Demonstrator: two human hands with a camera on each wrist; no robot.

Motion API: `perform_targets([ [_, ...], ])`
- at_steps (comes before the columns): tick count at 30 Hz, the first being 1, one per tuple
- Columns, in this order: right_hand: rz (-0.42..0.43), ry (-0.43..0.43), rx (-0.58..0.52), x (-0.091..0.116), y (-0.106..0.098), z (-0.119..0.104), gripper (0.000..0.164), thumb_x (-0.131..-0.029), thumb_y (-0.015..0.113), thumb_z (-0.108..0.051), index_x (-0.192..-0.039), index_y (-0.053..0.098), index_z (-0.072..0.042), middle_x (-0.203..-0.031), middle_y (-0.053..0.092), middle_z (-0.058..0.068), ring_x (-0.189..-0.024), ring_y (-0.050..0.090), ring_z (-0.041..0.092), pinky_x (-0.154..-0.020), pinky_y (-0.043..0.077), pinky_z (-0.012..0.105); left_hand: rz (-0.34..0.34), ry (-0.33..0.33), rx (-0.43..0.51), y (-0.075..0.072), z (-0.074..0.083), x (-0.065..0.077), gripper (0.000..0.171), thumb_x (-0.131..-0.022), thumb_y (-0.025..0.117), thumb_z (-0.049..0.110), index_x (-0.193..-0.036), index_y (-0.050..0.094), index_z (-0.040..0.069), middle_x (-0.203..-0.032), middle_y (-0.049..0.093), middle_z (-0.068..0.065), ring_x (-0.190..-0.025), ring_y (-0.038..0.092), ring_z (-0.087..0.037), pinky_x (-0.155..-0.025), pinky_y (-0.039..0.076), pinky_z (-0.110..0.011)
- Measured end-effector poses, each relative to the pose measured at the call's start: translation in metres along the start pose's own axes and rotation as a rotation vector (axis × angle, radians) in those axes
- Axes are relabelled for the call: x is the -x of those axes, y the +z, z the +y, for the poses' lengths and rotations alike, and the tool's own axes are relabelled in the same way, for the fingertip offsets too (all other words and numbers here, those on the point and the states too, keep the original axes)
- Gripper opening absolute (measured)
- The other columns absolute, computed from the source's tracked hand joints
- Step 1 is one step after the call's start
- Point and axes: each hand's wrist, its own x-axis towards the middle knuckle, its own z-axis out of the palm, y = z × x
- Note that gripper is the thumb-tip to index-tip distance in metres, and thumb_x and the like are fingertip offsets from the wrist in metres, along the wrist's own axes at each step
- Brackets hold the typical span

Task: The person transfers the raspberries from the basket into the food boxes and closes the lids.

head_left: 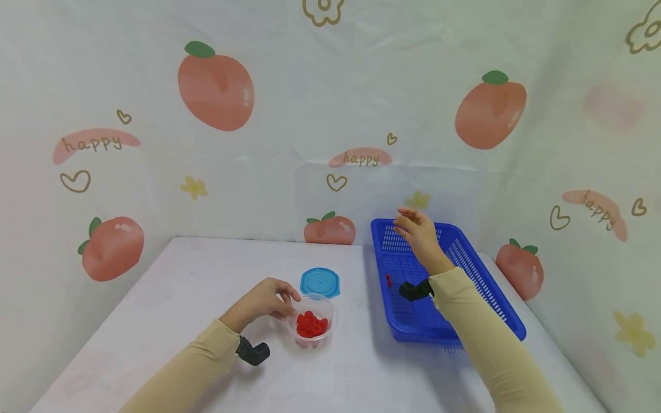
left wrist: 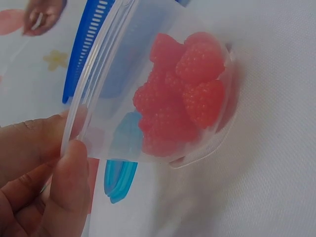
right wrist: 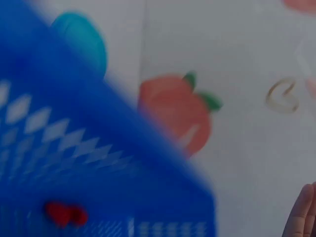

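Note:
My left hand pinches the rim of a clear plastic tub between thumb and fingers. Several red raspberries lie heaped in the tub, seen through its wall in the left wrist view. Over the far left part of a blue plastic basket, my right hand is raised with its fingers loosely bent and nothing visible in them. Low inside that basket, by its left wall, are small red raspberries. Only the right hand's fingertips show at the right wrist view's corner.
A light blue lid lies on the white-covered table just behind the tub. The basket has tall slotted walls and stands on the right side. A fruit-printed cloth hangs behind and at the sides.

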Motion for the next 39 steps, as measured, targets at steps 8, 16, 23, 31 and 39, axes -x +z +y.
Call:
perform_targets([
  [8, 0.01, 0.157, 0.325, -0.02, -0.03, 0.053, 0.044, -0.099, 0.052, -0.009, -0.136, 0.042, 0.011, -0.123, 0.053, 0.018, -0.122, 0.052, 0.034, -0.101, 0.048, 0.037, 0.005, -0.001, -0.009, 0.001, 0.0, -0.001, 0.021, -0.076, 0.08, 0.008, -0.094, 0.071, 0.01, -0.082, 0.059, -0.006, -0.066, 0.058, -0.018, -0.063, 0.058, -0.028],
  [16, -0.109, 0.263, 0.504, -0.021, -0.039, 0.077, 0.043, -0.095, 0.057, -0.006, -0.131, 0.047, 0.014, -0.13, 0.055, 0.029, -0.119, 0.055, 0.042, -0.092, 0.054, 0.037, -0.001, -0.001, -0.012, 0.001, 0.002, 0.0, 0.021, -0.076, 0.08, 0.008, -0.094, 0.071, 0.01, -0.081, 0.058, -0.006, -0.066, 0.058, -0.017, -0.063, 0.058, -0.028],
  [23, -0.17, 0.361, 0.564, -0.016, -0.04, 0.084, 0.039, -0.093, 0.061, -0.006, -0.125, 0.053, 0.014, -0.113, 0.066, 0.019, -0.095, 0.065, 0.023, -0.086, 0.056, 0.034, -0.006, -0.003, -0.01, 0.0, 0.001, 0.0, 0.021, -0.076, 0.08, 0.008, -0.094, 0.071, 0.01, -0.081, 0.059, -0.007, -0.065, 0.058, -0.017, -0.063, 0.058, -0.028],
  [31, -0.221, 0.448, 0.599, -0.01, -0.035, 0.084, 0.031, -0.091, 0.061, -0.003, -0.119, 0.059, 0.011, -0.103, 0.07, 0.016, -0.085, 0.062, 0.018, -0.09, 0.055, 0.039, -0.011, 0.0, -0.007, 0.0, -0.001, -0.002, 0.022, -0.075, 0.081, 0.008, -0.095, 0.071, 0.009, -0.081, 0.059, -0.007, -0.065, 0.058, -0.018, -0.063, 0.058, -0.027],
  [39, -0.271, 0.467, 0.664, -0.006, -0.03, 0.085, 0.026, -0.091, 0.059, 0.0, -0.115, 0.062, 0.01, -0.104, 0.07, 0.016, -0.089, 0.063, 0.019, -0.089, 0.055, 0.038, -0.006, 0.005, -0.01, 0.0, -0.001, -0.002, 0.021, -0.076, 0.08, 0.008, -0.095, 0.072, 0.01, -0.08, 0.059, -0.006, -0.065, 0.058, -0.017, -0.062, 0.058, -0.028],
])
